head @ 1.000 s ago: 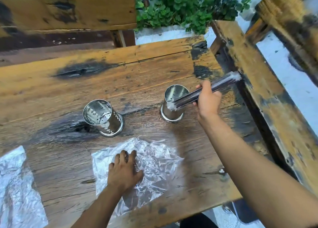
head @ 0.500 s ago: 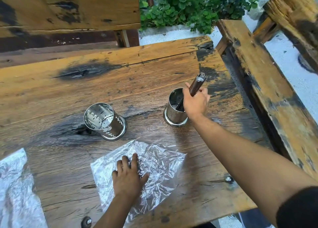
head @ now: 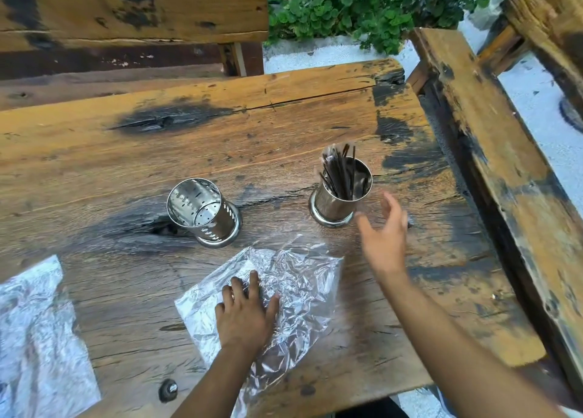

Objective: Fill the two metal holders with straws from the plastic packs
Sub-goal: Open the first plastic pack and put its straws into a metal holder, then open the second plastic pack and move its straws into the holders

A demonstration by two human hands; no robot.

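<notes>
Outdoors, a worn wooden table (head: 94, 165) with dark burnt-looking patches stands between benches, with green plants (head: 362, 7) behind. One second ago the right hand (head: 386, 237) carried a bundle of dark straws over the right holder (head: 342, 196); half a second ago it was lowering them in. Now the straws (head: 339, 173) stand inside that holder, leaning and spread out a little, and the right hand has let go: its fingers are spread and hold nothing, just beside the holder. So I judge that one holder is filled and half of the task is done. The left holder (head: 203, 217), a shiny perforated metal cup, has nothing in it. The left hand (head: 244, 315) rests flat, fingers straight, on a crumpled clear plastic pack (head: 303, 291) near the front edge. Another plastic pack (head: 34, 338) lies at the far left; I cannot tell whether it has straws in it.
</notes>
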